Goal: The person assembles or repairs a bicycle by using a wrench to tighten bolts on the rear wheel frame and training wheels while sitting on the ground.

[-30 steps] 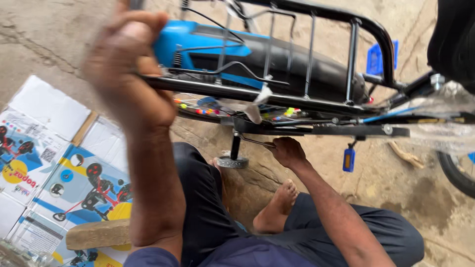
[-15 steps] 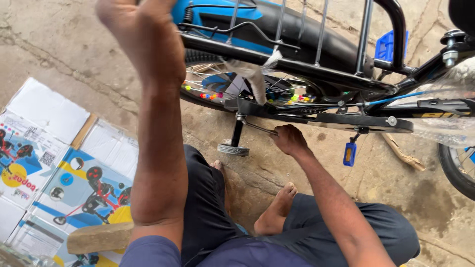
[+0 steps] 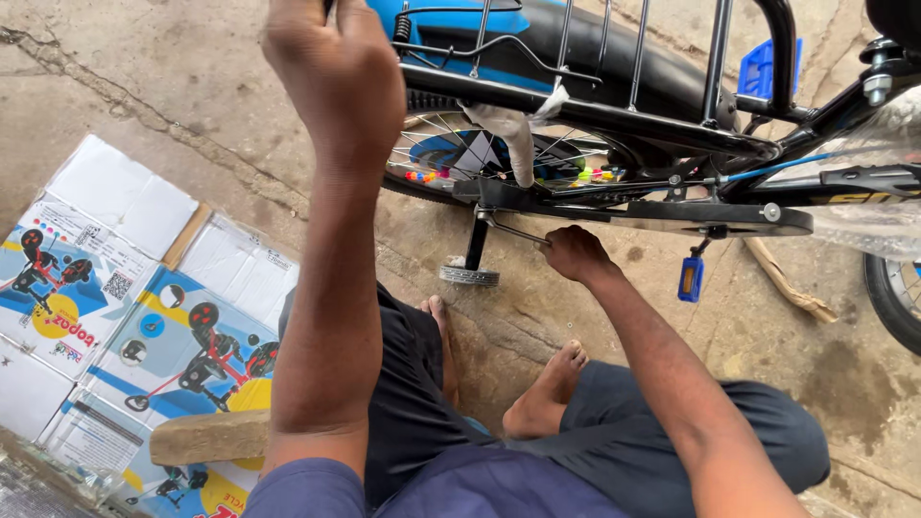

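A black and blue child's bicycle point(image 3: 614, 105) stands in front of me on the concrete, with coloured beads on its rear wheel point(image 3: 499, 158). My left hand point(image 3: 336, 77) is raised and closed at the back end of the bicycle, by the blue mudguard; what its fingers wrap is hidden. Lower down, my right hand point(image 3: 574, 254) grips a thin metal spanner point(image 3: 518, 233). The spanner's tip sits at the bracket of the small training wheel point(image 3: 469, 275), under the black chain guard point(image 3: 672, 216). My bare feet rest below the wheel.
A flattened printed cardboard box point(image 3: 144, 317) lies on the floor to my left, with a wooden block point(image 3: 206, 436) on it. A blue pedal point(image 3: 690, 278) hangs near my right wrist. A wood strip point(image 3: 782, 278) and another tyre point(image 3: 897, 297) are at the right.
My left hand has gone up and to the right along the bicycle's rear, and the bicycle now sits higher in view. My right hand stays at the training wheel bracket.
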